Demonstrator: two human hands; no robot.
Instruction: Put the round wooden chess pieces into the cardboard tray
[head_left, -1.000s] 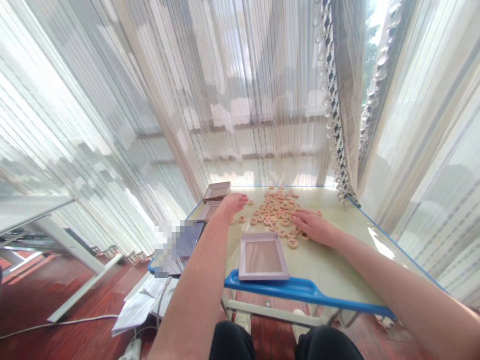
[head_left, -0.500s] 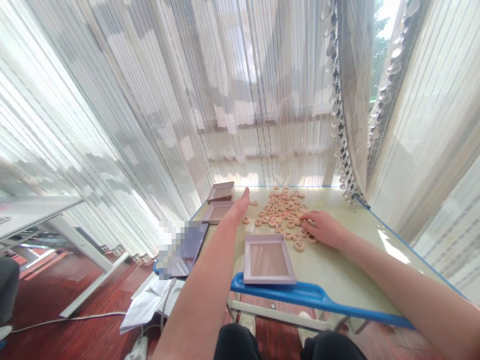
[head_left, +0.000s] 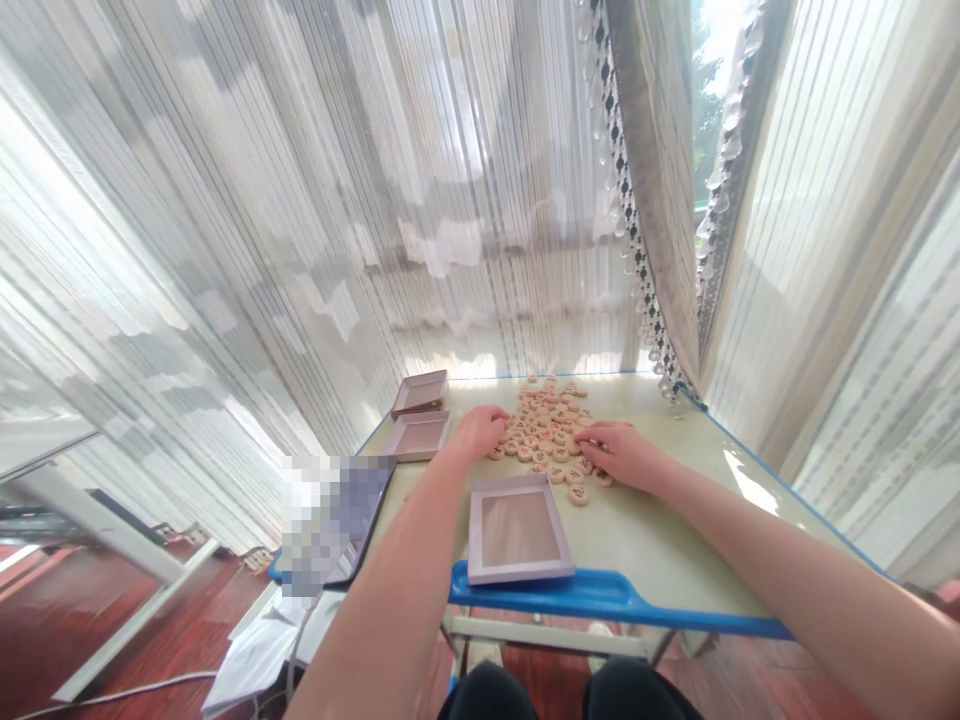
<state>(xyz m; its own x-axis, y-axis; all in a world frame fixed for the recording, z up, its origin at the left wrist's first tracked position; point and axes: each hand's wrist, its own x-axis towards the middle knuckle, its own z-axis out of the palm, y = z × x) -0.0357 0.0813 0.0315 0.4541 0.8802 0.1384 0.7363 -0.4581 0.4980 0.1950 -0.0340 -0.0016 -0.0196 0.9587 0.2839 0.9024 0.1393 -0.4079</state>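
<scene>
Flanking a loose heap of round, pale pieces (head_left: 560,438): two bare hands, at a cream desk (head_left: 645,552) with blue edging. Clock centre is the heap; 12 lies farthest from the wearer.

Left hand (head_left: 482,430): 9 o'clock, at the heap's margin; fingers together, bent inward. Whether it grips a piece cannot be told.

Right hand (head_left: 619,450): 3 to 4 o'clock, back uppermost; fingers loosely extended, tips at the outer pieces, no closed grip seen.

Pieces: many, crowded, some apparently overlapping; dark and red characters intermixed.

Near box (head_left: 521,530): 7 o'clock; shallow, open-topped, pale-walled, brown-floored, partly over the blue edging.

Middle tray (head_left: 420,437): 9 o'clock, beyond the left hand. Far tray (head_left: 420,391): 10 o'clock. Both shallow.

Flat device (head_left: 358,505): 8 o'clock, dark-rimmed, partly blurred out.

Progress, by judgement: the bulk is gathered into one heap; left at its fringes, a thin scatter toward 12 and a lone piece (head_left: 577,494) at 5. Sorting by colour looks not begun. Every piece in view lies on the desk.
</scene>
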